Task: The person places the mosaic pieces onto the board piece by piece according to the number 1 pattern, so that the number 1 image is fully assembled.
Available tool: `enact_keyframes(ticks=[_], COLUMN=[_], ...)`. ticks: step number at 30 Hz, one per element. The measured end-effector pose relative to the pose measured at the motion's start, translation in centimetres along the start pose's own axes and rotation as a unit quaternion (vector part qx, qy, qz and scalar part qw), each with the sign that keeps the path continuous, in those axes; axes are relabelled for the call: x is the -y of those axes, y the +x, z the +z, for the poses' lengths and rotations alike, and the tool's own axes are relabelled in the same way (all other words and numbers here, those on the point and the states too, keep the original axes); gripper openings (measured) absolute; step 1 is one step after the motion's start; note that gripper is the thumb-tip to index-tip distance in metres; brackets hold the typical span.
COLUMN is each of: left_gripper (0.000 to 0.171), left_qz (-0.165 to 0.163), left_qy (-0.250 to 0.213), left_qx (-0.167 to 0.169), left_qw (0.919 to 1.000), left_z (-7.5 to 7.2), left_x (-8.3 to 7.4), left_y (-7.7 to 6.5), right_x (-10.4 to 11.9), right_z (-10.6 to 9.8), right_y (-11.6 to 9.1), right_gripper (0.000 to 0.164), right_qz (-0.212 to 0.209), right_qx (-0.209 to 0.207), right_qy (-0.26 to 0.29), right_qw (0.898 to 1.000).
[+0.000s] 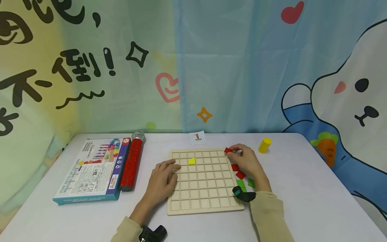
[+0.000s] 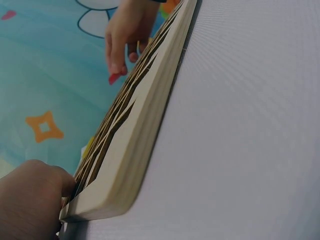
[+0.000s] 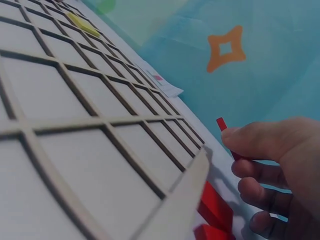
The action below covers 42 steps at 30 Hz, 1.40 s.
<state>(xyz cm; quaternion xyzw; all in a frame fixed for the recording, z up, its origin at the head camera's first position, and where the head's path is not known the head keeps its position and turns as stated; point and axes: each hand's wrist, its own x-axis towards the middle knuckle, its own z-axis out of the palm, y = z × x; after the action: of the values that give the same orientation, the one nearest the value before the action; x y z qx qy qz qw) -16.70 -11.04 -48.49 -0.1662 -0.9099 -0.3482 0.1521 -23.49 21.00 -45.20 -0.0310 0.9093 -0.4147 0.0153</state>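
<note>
A pale wooden grid board point(image 1: 205, 185) lies on the white table, with one yellow tile point(image 1: 191, 161) in a cell of its upper left part. My left hand point(image 1: 161, 179) rests at the board's left edge, fingers relaxed and fingertips on the rim. Beyond the board's far right corner, my right hand point(image 1: 247, 162) pinches a small red tile point(image 3: 221, 123) between thumb and index finger, raised above the table in the right wrist view. Two more red tiles point(image 1: 240, 174) lie below that hand, along the board's right side. Green tiles point(image 1: 241, 184) lie nearer me, partly behind the right wrist strap.
Behind the board lies a small card point(image 1: 198, 137) printed with a coloured grid. A yellow cylinder point(image 1: 264, 145) stands at the back right. To the left are a red glittery microphone point(image 1: 131, 164) and a flat printed box point(image 1: 87, 174). A printed curtain point(image 1: 229, 67) hangs behind the table.
</note>
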Motion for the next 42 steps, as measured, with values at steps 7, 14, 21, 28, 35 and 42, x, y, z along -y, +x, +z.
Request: enact_keyframes(ticks=[7, 14, 21, 28, 35, 42], left_gripper=[0.027, 0.027, 0.027, 0.028, 0.027, 0.027], left_qz=[0.000, 0.000, -0.002, -0.001, 0.001, -0.003], left_qy=[0.001, 0.001, 0.003, 0.002, 0.003, 0.003], left_qx=[-0.001, -0.001, 0.000, 0.000, -0.002, 0.001], left_qw=[1.0000, 1.0000, 1.0000, 1.0000, 1.0000, 1.0000], left_z=[0.0, 0.0, -0.1, 0.0, 0.1, 0.1], left_x=[0.0, 0.0, -0.1, 0.0, 0.1, 0.1], left_y=[0.0, 0.0, 0.0, 0.0, 0.0, 0.0], right_x=[1.0, 2.1, 2.5, 3.3, 3.7, 4.2], right_z=[1.1, 1.9, 2.6, 3.4, 4.2, 4.9], right_y=[0.1, 0.1, 0.1, 0.0, 0.0, 0.0], right_gripper=[0.036, 0.034, 0.032, 0.032, 0.030, 0.029], right_qz=[-0.026, -0.053, -0.051, -0.065, -0.085, -0.090], right_qx=[0.013, 0.019, 0.027, 0.034, 0.037, 0.047], right_qy=[0.012, -0.002, 0.007, 0.001, -0.012, -0.014], right_qw=[1.000, 0.998, 0.998, 0.997, 0.996, 0.995])
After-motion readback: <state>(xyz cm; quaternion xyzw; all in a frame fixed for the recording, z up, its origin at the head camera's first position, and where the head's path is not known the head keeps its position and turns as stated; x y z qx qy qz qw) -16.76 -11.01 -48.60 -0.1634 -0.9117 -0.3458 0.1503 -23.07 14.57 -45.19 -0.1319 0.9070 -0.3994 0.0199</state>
